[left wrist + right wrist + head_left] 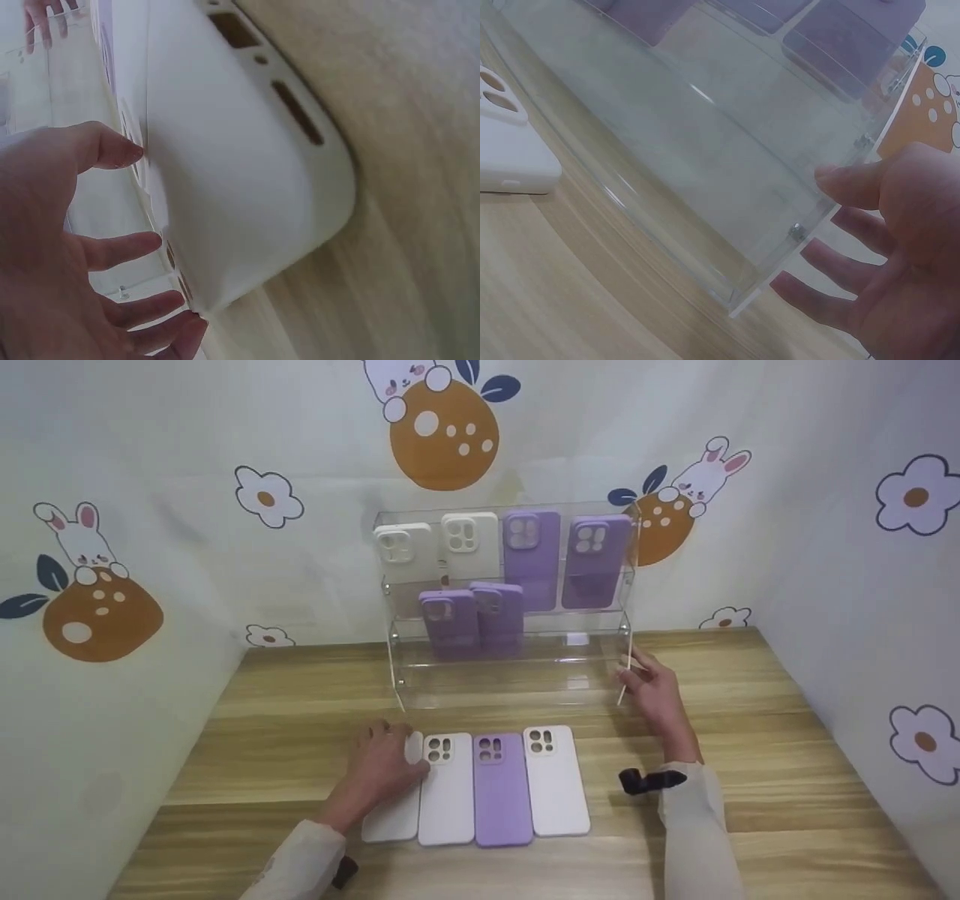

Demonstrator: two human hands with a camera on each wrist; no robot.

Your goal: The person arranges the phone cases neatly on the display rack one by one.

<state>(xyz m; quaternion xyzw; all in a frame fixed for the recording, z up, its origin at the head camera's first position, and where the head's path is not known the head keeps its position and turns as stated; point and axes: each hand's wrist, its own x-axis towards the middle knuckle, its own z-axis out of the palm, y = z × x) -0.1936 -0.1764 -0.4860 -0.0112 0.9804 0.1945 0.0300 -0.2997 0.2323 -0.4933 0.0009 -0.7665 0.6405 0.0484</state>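
Observation:
My left hand lies over the top end of the leftmost white phone case, thumb at its right edge and fingertips at the far side. In the left wrist view that case's end with port cut-outs faces the camera. To its right lie a white phone case, a purple one and another white one, all flat in a row. My right hand holds the right side panel of a clear tiered display stand, thumb inside and fingers outside, seen in the right wrist view.
White phone cases and purple ones lean on the stand's upper tier. Two purple cases overlap on the tier below. The wooden table meets printed fabric walls at the back and sides.

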